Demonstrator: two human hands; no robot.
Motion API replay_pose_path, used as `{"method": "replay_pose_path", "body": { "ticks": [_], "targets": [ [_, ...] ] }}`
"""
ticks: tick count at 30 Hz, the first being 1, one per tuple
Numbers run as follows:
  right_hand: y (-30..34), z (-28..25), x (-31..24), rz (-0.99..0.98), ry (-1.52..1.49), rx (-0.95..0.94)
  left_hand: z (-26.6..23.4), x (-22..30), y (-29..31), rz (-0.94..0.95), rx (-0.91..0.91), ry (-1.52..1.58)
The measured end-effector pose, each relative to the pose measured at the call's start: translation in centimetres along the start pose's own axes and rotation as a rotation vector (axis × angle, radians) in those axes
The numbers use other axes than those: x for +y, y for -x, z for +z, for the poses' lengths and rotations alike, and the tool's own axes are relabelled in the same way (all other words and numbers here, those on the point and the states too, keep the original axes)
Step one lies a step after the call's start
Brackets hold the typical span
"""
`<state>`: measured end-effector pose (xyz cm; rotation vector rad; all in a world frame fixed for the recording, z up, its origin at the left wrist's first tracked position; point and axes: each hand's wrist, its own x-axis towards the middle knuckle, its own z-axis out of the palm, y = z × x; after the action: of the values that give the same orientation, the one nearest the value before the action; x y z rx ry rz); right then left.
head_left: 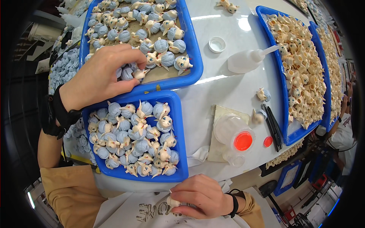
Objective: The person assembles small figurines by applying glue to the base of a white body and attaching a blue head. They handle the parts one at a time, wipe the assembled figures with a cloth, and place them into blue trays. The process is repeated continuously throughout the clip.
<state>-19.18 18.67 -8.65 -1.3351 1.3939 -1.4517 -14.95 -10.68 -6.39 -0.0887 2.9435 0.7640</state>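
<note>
My left hand reaches into the far blue tray, thumb and forefinger closed around a small doll head near the tray's front edge. Rows of doll heads with light blue hair and pointed ears lie in that tray. Close to my body, my right hand pinches a small cream doll head piece between thumb and fingers; its far side is hidden. Between my hands stands a nearer blue tray, heaped with similar blue-haired doll heads.
To the right are a white squeeze bottle, a white cap, a clear container with a red centre, black tweezers and two loose heads. Farther right, a blue tray holds many cream pieces. Another person sits at the right.
</note>
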Motion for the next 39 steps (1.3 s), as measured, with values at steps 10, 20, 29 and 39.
{"method": "replay_pose_path", "body": {
  "ticks": [10,20,29,39],
  "targets": [
    [0.61,0.19,0.36,-0.031,0.008,0.024,-0.05,0.05,0.02,-0.016,-0.009,-0.008],
    [0.33,0.04,0.1,-0.024,0.024,0.01,0.07,-0.02,0.14,-0.004,0.009,-0.02],
    [0.33,-0.1,0.21,-0.023,0.037,0.01,0.03,-0.01,0.05,-0.016,-0.014,-0.026],
    [0.14,-0.21,0.02,-0.04,0.05,-0.005,-0.02,-0.1,0.61,-0.034,0.079,0.02]
  ]
}}
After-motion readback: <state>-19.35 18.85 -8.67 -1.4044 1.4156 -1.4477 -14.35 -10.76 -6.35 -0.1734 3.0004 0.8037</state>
